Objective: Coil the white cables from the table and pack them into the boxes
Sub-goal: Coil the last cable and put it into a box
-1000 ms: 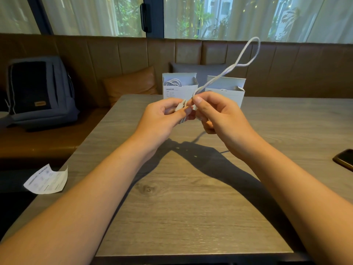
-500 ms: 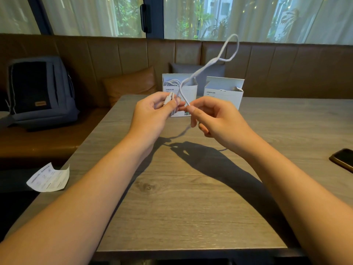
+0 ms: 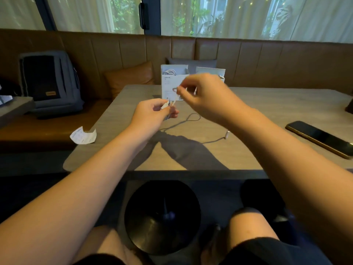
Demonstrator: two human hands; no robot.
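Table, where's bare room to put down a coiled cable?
The table's near-left corner, between the left hand and the front edge, is bare. So is the stretch between the loose cable end and the phone. The middle is crowded: trailing cable, boxes behind.

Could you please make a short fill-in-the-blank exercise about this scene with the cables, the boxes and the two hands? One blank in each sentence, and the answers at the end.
1. The left hand pinches a white cable that trails down onto the ______.
2. The left box already has a coiled ______ inside.
3. A dark phone lies flat near the table's ______ edge.
4. The free plug of the cable rests on the table, below the ______ forearm.

Answers: table; cable; right; right
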